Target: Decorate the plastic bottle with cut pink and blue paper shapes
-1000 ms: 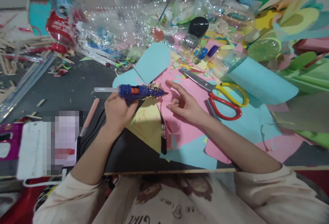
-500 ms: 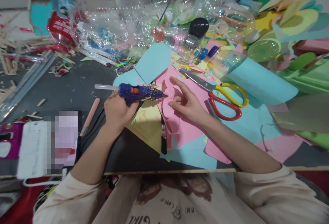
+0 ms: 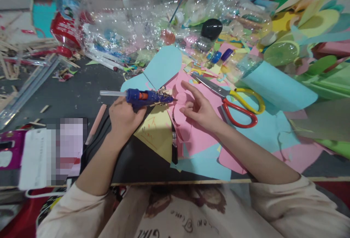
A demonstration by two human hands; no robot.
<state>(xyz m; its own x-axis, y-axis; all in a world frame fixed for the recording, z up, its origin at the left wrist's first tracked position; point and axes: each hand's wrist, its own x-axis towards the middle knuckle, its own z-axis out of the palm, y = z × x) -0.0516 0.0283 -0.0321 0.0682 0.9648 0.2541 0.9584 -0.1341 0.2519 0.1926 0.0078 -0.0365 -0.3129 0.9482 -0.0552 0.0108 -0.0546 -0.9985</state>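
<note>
My left hand (image 3: 124, 116) is closed around the handle of a blue glue gun (image 3: 143, 97), which has a clear glue stick (image 3: 113, 93) poking out of its back end. Its nozzle points right, at the edge of a small pink circle on a pink paper cut-out (image 3: 181, 98). On the other side my right hand (image 3: 201, 108) holds the cut-out, thumb against it and index finger stretched along its upper part; the curled fingers are partly hidden. Scissors (image 3: 240, 107) with one yellow and one red handle lie right of this hand. Below the nozzle is a dark-handled brush (image 3: 174, 147).
Blue paper (image 3: 164, 66) and yellow paper (image 3: 155, 132) lie around the hands. Crumpled clear plastic bottles (image 3: 123, 23) fill the back, with coloured paper scraps (image 3: 314, 19) at the right. Wooden sticks (image 3: 11, 55), a pink marker (image 3: 95, 123) and a white power bank-like block (image 3: 34, 157) are at left.
My left hand and the glue gun have shifted very slightly left, so the nozzle tip sits nearer the circle's edge. My right hand stays in nearly the same place.
</note>
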